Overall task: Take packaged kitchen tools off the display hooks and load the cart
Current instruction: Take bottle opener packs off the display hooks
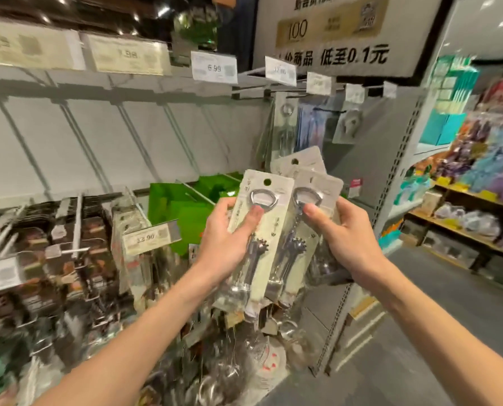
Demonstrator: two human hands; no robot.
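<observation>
Hands, opener packs, tags and sign, counted

Two hands, the left hand and the right hand, hold three bottle-opener packs: a front pack, a right pack and a back pack. Seven upper price tags line the top rail; two lower price tags sit below. One sign hangs overhead.

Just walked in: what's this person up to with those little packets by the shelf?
A person stands at a shop display, holding carded bottle openers in both hands. The left hand grips one opener packet, thumb across its front. The right hand grips a second packet, with a third card peeking out behind it. All three are off the hooks, several of which are bare. No cart is in view.
</observation>
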